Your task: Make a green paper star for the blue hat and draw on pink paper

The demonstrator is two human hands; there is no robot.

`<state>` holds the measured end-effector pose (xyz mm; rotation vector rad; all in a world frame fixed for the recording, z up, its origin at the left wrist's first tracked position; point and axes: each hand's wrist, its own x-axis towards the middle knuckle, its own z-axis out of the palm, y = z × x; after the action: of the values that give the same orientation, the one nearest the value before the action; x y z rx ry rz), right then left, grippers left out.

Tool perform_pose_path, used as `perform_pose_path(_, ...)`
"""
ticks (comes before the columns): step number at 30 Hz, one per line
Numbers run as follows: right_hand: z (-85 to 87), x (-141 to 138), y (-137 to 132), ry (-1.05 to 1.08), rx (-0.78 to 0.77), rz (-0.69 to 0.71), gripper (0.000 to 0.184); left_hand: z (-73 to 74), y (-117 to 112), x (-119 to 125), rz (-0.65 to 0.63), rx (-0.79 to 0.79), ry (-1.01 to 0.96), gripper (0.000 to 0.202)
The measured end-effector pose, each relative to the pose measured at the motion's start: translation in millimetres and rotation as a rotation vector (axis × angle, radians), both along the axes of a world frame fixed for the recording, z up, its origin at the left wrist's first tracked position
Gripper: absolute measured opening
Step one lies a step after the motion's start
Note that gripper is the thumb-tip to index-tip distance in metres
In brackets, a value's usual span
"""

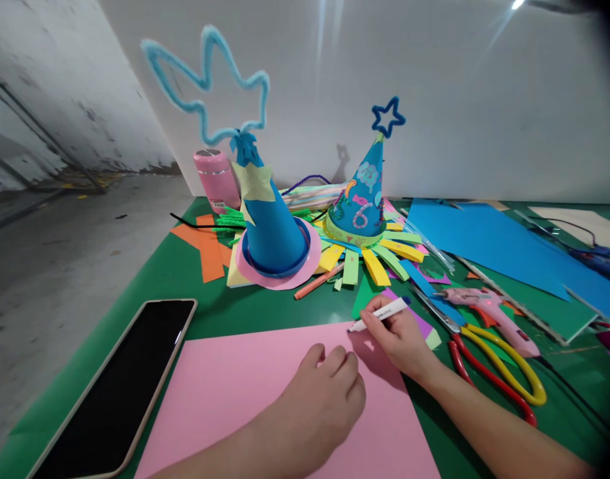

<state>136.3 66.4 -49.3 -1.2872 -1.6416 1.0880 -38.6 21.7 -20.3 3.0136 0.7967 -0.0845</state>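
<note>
A white marker (pixel 384 313) is pinched between the closed fingers of the right hand (pixel 398 336), its tip at the far right corner of a pink sheet (pixel 235 372) laid on the green table (pixel 269 311). The left hand (pixel 327 402) is rested on the sheet, fingers loosely bent, nothing seen held.

I'm seeing pink on the near paper (pixel 235 376), white on the marker (pixel 384 313), green on the table (pixel 265 311); farther off, the left hat (pixel 272 233) is showing blue above a pink brim (pixel 313 247), the right hat (pixel 372 191) blue with multicoloured decorations (pixel 368 175).
</note>
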Motion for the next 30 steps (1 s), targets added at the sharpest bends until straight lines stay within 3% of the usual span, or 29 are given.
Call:
perform_pose_path(22, -0.8, 0, 1, -0.021, 0.024, -0.005, 0.018, -1.6, 0, -1, -0.006, 0.012, 0.006, 0.030)
perform_pose_path(30, -4.3, 1, 1, 0.017, -0.015, -0.008, 0.018, -10.6, -2, 1, 0.022, 0.040, -0.017, 0.030)
